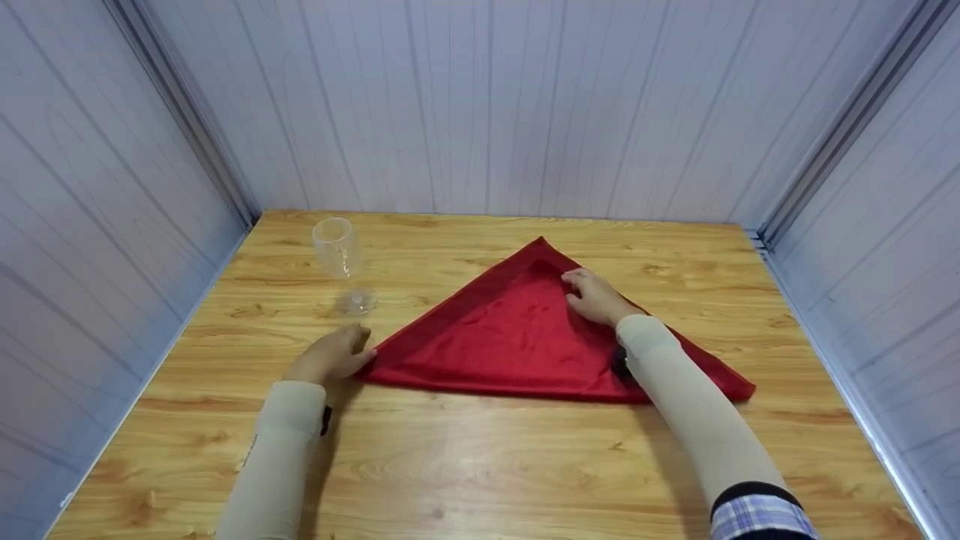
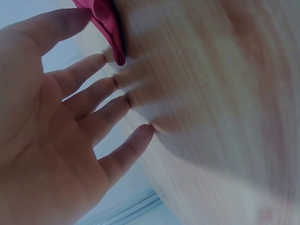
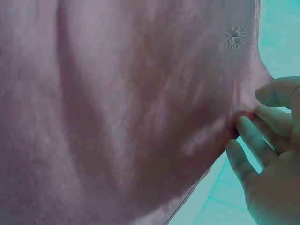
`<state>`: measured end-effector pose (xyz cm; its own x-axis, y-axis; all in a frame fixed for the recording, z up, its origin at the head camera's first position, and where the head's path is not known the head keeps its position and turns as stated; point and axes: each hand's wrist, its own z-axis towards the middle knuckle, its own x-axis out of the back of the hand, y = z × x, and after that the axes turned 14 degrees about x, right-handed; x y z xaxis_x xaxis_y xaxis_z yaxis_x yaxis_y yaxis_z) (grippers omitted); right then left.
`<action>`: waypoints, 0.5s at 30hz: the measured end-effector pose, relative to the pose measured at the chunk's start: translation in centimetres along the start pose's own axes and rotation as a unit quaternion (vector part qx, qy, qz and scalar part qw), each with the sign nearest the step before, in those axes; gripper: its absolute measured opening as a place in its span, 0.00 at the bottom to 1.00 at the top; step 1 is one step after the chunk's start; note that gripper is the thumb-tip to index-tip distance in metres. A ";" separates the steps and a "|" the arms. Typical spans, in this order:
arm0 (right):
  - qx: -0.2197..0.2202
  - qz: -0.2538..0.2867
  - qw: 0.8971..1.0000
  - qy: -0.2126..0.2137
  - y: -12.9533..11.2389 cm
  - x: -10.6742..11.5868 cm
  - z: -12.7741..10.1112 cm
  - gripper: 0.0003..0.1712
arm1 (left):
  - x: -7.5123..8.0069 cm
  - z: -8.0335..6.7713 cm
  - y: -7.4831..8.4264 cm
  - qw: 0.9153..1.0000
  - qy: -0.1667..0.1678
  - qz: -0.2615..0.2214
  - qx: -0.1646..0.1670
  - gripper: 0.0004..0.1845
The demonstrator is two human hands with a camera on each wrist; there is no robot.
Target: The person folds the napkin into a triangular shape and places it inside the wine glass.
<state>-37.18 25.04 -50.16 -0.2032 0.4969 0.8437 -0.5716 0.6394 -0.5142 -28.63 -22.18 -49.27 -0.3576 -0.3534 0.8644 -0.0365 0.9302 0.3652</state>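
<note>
A red satin-like cloth (image 1: 495,337), folded into a triangle, lies on the wooden table with its long edge toward me. At its left corner is my left hand (image 1: 330,356), palm down with fingers spread. In the left wrist view the thumb (image 2: 70,23) is at the cloth's corner (image 2: 105,23), and the other fingertips rest on the wood. Near the triangle's far point, my right hand (image 1: 596,296) reaches over the cloth. The right wrist view shows its thumb and forefinger pinching the edge of the cloth (image 3: 140,117), which is drawn up toward them.
A clear stemmed glass (image 1: 337,251) stands upright at the back left, just beyond my left hand. Pale panelled walls (image 1: 487,105) enclose the wooden table (image 1: 465,472) at the back and on both sides.
</note>
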 end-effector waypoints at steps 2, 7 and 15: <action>-0.005 -0.002 1.000 0.006 0.1 0.1 0.4 0.28 | 0.1 0.0 0.1 1.000 -0.002 -0.003 0.004 0.29; -0.016 -0.002 0.999 0.039 0.2 0.4 1.4 0.31 | 0.2 0.0 0.1 1.000 -0.004 -0.020 0.012 0.31; -0.071 0.031 0.997 0.018 1.1 0.0 2.1 0.37 | 0.1 0.1 -0.1 0.999 -0.019 -0.036 0.027 0.38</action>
<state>-39.44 24.47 -50.43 -0.2041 0.5570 0.8051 -0.4405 0.6822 -0.5836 -28.74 -22.32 -49.27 -0.3869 -0.4168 0.8225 -0.1131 0.9067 0.4062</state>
